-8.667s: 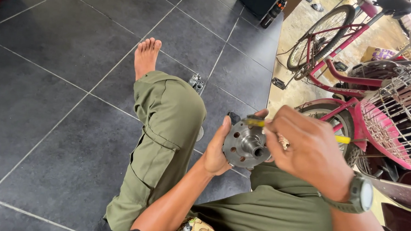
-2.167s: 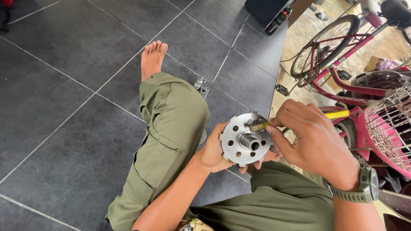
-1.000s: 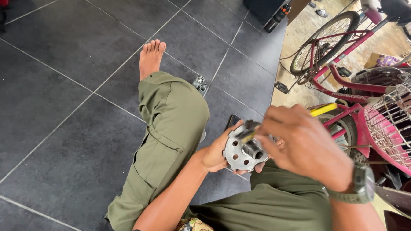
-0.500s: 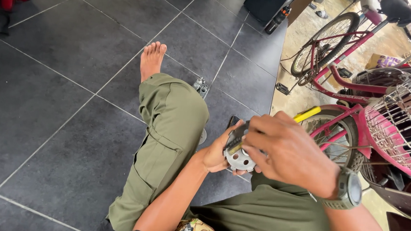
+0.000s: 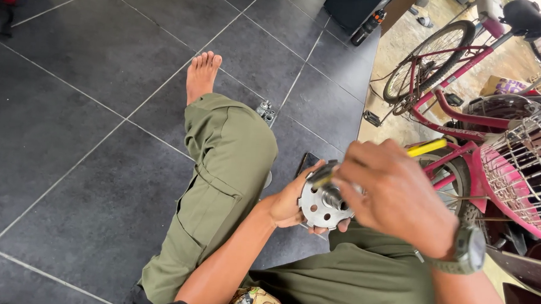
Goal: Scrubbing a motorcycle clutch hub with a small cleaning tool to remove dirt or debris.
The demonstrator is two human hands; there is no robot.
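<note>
L hand (image 5: 289, 202) cups round metal hub (image 5: 323, 205) over my lap | R hand (image 5: 398, 192) closed on yellow tool (image 5: 426, 147) | tool slants down-left, tip at hub top, just under my R fingers (image 5: 359, 169)

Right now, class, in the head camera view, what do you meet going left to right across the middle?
Bare foot → left hand → round metal disc → right hand → wristwatch → wire basket.

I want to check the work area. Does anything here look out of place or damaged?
One small metal part lies loose on the floor tiles, beyond the knee, apart from both hands. Nothing looks damaged or spilled.
</note>
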